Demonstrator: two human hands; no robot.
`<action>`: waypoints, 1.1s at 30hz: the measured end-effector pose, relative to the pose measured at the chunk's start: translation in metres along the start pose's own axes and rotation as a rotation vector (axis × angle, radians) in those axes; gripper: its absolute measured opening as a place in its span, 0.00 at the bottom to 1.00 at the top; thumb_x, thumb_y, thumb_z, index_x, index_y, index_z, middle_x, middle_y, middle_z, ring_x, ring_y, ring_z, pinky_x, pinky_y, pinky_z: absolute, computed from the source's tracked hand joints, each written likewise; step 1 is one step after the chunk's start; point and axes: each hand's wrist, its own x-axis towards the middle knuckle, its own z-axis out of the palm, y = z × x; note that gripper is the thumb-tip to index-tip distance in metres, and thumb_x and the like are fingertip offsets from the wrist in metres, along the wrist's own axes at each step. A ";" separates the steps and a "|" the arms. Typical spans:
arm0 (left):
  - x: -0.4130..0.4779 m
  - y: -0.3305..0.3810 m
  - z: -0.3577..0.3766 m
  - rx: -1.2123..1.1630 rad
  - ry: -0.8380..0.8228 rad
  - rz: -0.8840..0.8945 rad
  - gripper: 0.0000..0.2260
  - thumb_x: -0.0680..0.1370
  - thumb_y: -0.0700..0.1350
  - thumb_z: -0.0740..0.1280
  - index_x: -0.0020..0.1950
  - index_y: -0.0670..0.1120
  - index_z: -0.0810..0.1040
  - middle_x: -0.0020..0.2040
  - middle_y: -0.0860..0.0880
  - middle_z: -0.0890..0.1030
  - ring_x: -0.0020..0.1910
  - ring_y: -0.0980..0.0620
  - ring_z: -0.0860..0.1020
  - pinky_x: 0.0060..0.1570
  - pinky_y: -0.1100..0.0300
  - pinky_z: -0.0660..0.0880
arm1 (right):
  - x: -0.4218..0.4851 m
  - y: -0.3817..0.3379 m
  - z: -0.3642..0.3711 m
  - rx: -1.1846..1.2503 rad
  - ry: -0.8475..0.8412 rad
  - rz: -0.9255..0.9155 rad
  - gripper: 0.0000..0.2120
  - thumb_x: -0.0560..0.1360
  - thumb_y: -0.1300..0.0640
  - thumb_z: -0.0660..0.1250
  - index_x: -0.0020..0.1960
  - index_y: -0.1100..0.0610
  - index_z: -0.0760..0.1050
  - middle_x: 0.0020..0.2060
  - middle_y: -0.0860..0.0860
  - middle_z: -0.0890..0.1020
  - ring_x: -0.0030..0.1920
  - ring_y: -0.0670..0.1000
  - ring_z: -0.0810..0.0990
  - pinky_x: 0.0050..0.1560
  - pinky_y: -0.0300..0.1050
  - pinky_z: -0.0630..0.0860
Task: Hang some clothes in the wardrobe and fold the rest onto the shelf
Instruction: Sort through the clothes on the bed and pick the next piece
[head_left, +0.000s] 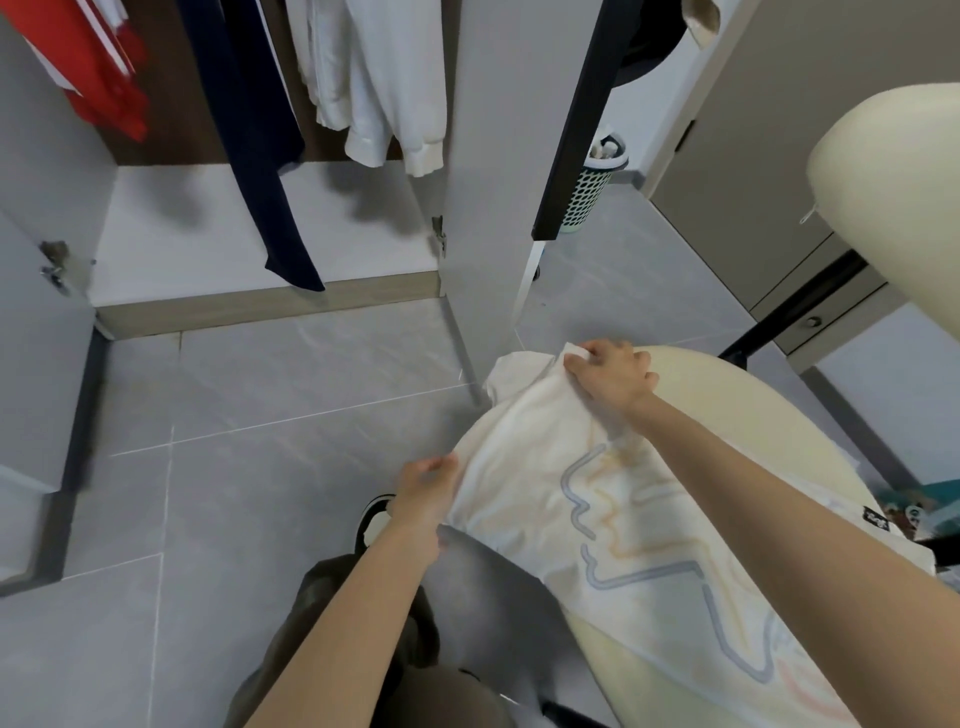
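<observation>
A cream T-shirt with a wavy grey and pastel line print (613, 499) lies spread over the pale rounded worktop (727, 395), flat for folding; the right hand (610, 374) pinches its far edge, the left hand (426, 493) its near edge, beside the open wardrobe (260, 223)

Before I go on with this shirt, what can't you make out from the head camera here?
- Hangers and rail: cut off by the top edge above the white hanging garments.
- Cream printed T-shirt: lower part covered by the right forearm.
- Contents of the green mesh basket: too small.
</observation>
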 end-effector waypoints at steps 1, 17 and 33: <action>-0.001 -0.001 0.000 -0.055 -0.062 -0.054 0.12 0.80 0.53 0.63 0.61 0.50 0.72 0.62 0.47 0.72 0.57 0.44 0.73 0.44 0.48 0.77 | 0.003 -0.003 0.001 -0.015 -0.015 -0.010 0.20 0.76 0.41 0.60 0.65 0.47 0.73 0.65 0.54 0.70 0.67 0.59 0.62 0.59 0.50 0.58; -0.035 -0.002 -0.017 -0.206 -0.268 -0.096 0.21 0.68 0.40 0.77 0.60 0.44 0.76 0.55 0.45 0.81 0.53 0.47 0.79 0.38 0.52 0.79 | -0.008 -0.021 -0.036 -0.263 -0.169 -0.207 0.17 0.77 0.42 0.65 0.59 0.52 0.74 0.59 0.50 0.76 0.64 0.56 0.72 0.63 0.51 0.60; -0.159 0.060 0.031 0.116 -0.202 0.781 0.16 0.73 0.30 0.67 0.42 0.53 0.78 0.40 0.54 0.80 0.39 0.60 0.77 0.42 0.65 0.72 | -0.082 0.048 -0.138 0.137 0.198 -0.394 0.02 0.79 0.57 0.65 0.50 0.54 0.73 0.46 0.48 0.79 0.51 0.54 0.67 0.49 0.48 0.63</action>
